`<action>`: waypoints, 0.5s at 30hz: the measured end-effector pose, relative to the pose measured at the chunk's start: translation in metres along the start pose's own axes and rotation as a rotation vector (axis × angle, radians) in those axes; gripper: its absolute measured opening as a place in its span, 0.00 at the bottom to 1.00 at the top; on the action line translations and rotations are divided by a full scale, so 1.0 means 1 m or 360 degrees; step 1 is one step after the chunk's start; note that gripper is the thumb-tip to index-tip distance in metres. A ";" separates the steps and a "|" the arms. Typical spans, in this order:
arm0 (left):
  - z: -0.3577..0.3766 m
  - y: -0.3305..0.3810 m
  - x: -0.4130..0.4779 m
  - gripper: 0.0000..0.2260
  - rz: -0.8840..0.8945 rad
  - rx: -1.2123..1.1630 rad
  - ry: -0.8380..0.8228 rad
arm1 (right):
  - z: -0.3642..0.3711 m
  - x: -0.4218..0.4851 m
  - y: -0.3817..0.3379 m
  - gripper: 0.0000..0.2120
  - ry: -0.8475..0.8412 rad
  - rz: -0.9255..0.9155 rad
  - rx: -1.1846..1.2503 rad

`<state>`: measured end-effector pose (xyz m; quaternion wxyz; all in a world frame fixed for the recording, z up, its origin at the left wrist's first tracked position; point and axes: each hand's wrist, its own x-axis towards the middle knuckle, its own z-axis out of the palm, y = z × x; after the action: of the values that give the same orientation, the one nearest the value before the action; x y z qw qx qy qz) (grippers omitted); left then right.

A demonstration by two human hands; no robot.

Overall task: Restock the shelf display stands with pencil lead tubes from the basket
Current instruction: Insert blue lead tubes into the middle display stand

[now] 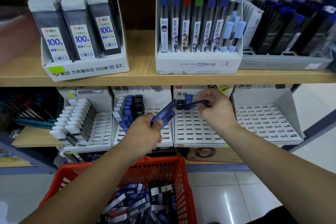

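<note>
In the head view, your right hand (216, 110) pinches one blue lead tube (194, 104), held nearly level just over the back row of the white slotted stand (192, 129), beside two upright tubes (180, 105). At the stand's left edge, your left hand (145, 131) is clenched around a bunch of blue tubes (164, 114). Below the stand, the red basket (183, 178) holds many more.

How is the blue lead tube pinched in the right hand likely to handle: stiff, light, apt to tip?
Probably stiff: the blue tube is straight though the right hand pinches only one end. Likely light, since the left hand grips several similar tubes at once. Slotted, it should hardly tip: two tubes stand upright in the stand.
</note>
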<state>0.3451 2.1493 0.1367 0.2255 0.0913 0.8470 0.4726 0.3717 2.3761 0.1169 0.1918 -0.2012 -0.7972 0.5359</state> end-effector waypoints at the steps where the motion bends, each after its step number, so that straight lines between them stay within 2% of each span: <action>1: -0.002 -0.001 0.001 0.07 -0.0007 -0.0003 0.0010 | 0.001 0.001 0.000 0.15 0.0009 0.0009 0.0045; 11: -0.004 -0.009 0.006 0.08 -0.0013 -0.0076 -0.0025 | 0.005 0.004 -0.001 0.16 -0.0078 -0.0092 -0.0001; 15: -0.006 -0.012 0.006 0.08 -0.0001 -0.0073 -0.0013 | 0.006 0.005 -0.001 0.16 -0.0035 -0.0064 0.0039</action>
<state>0.3376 2.1407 0.1275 0.2313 0.0878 0.8349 0.4916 0.3647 2.3737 0.1164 0.1962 -0.1768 -0.7966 0.5438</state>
